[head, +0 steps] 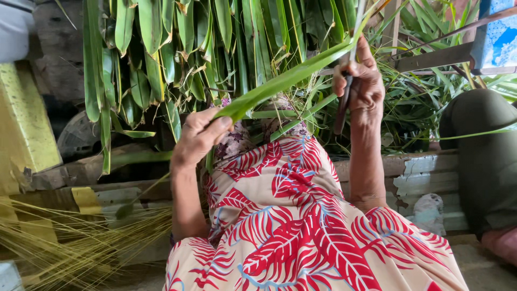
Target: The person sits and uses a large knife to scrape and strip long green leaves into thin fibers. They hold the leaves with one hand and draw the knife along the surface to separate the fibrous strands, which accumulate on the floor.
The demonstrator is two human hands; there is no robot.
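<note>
A long green palm leaf strip (285, 80) was pinched at centre frame by the left hand (198, 136); a dark-handled knife (343, 105) was gripped, fingers closed, by the right hand (362, 83) at upper right.

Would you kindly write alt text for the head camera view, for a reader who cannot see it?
A person's left hand pinches the lower end of a long green leaf, while the right hand grips a dark-handled knife against it. Below is a red-patterned skirt, with a pile of leaves behind and pale thin sticks at left.

Hanging leaves (177, 48) crowd above — open air only over the patterned lap (301, 215).
</note>
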